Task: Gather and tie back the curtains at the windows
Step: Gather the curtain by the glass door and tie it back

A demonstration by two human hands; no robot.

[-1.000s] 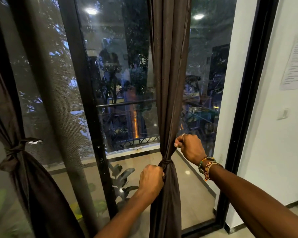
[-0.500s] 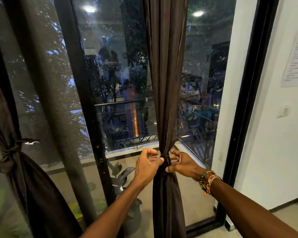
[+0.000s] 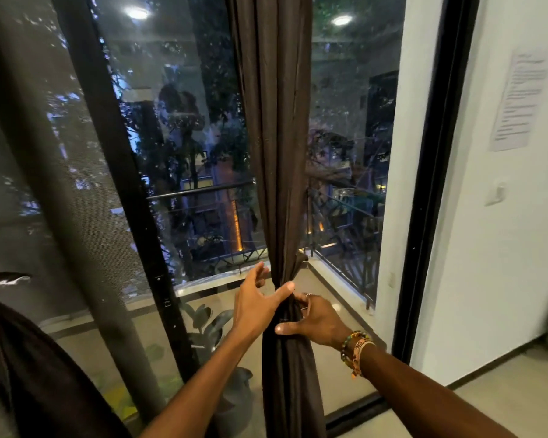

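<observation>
Both hands work at the cinched waist of a dark brown curtain [image 3: 277, 153] hanging before the glass of a balcony window [image 3: 187, 137]. Fingers of the right hand [image 3: 314, 317] pinch the tie band [image 3: 285, 306] against the gathered cloth, while the left hand [image 3: 257, 303] is spread wide, only its thumb pressing on the bundle. Fabric is already drawn into a narrow column, so the gathering looks done; the knot seems tied or nearly so, though whether it is fully tight cannot be told. At the far left edge of the window a second curtain [image 3: 29, 358] hangs already bunched and bound with its own tie [image 3: 4, 279]. On this showing the task appears close to finished, with only a final snugging left.
</observation>
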